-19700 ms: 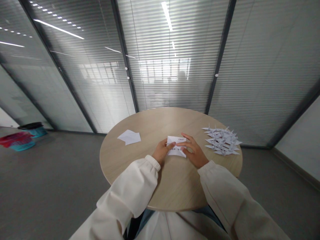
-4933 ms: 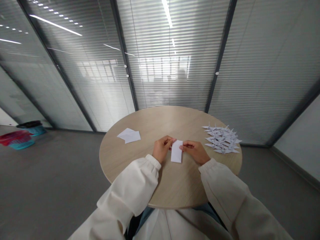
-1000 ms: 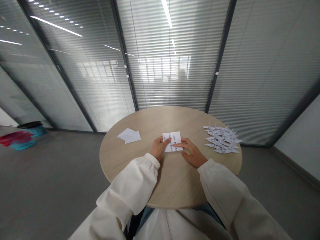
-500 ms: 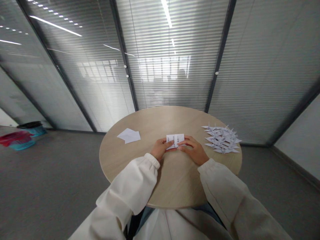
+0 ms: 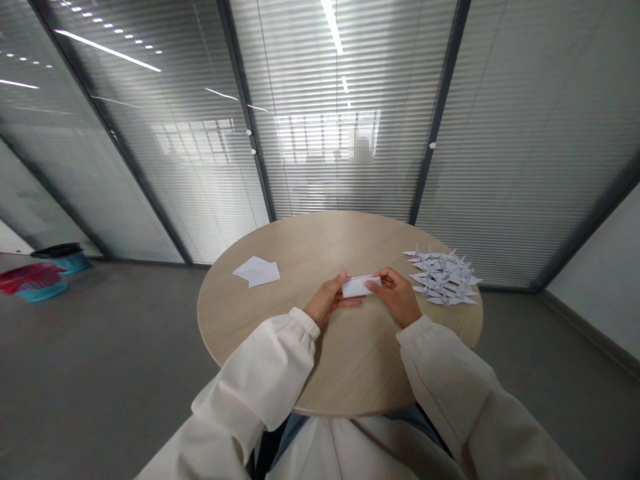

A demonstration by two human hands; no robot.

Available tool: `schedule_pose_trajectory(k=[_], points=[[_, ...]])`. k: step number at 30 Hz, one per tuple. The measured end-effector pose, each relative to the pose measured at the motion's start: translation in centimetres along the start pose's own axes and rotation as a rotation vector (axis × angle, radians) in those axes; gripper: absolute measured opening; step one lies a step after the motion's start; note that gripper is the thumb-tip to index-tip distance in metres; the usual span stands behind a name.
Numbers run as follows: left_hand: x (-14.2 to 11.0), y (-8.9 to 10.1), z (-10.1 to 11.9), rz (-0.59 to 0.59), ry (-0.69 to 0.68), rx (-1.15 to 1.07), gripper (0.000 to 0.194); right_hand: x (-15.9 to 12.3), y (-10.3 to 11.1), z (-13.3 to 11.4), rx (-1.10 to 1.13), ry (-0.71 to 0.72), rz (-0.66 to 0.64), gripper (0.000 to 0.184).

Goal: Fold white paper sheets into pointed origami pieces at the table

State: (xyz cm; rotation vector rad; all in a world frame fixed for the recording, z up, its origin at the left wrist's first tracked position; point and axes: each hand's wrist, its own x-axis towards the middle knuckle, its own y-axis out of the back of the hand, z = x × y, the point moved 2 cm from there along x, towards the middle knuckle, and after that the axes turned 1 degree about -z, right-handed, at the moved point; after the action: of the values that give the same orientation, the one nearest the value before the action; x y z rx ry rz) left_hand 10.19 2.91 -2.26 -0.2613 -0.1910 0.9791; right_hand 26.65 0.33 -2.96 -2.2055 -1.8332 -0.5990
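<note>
Paper (image 5: 358, 287) changed since the frame half a second ago: print no longer visible, a blank, narrower face now shows, and the right hand (image 5: 404, 303) has shifted to its right end.

Nearest, bottom of frame: loose sleeves (image 5: 260, 373) (image 5: 450, 373) lying over the near part of the table (image 5: 345, 393). Judged a minor risk; a cuff could brush the paper if an arm slid inward.

Centre of frame: paper between the two hands. Right hand grips its right end, thumb on top, fingers curled behind. Left hand (image 5: 323, 303) is part open around the left end, thumb up at the far corner, fingers along the near edge; cannot tell whether it pinches. Likeliest fault: uneven hold. If the right thumb presses while the left end floats, layers may slip and any crease set would run skew. Hidden edges under the fingers could be misaligned unnoticed.

Left of centre: loose sheets (image 5: 257, 272), flat, overlapping, well apart from the hands. Light; a draught or sweeping arm could scatter them.

Right of centre: cranes (image 5: 445, 277), packed, points interlocked, near the table's edge. A rightward elbow swing could crush wings or push some off.
</note>
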Motion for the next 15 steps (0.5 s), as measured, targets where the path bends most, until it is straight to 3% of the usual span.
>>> schedule_pose_trajectory(k=[2,7,11,15], points=[[-0.12,-0.06,0.18,0.006,-0.053,0.051,0.052,0.00,-0.02,-0.16,0.007,0.006,0.016,0.030],[-0.06,0.00,0.43,0.003,-0.177,0.347,0.070,-0.14,-0.07,-0.59,0.047,0.013,-0.022,0.038],[0.13,0.15,0.37,-0.021,-0.250,0.369,0.052,-0.17,-0.02,-0.55,0.016,0.007,-0.040,0.036],[0.32,0.36,0.08,-0.019,-0.238,0.358,0.044,-0.13,0.00,-0.36,-0.017,0.001,-0.047,0.030]])
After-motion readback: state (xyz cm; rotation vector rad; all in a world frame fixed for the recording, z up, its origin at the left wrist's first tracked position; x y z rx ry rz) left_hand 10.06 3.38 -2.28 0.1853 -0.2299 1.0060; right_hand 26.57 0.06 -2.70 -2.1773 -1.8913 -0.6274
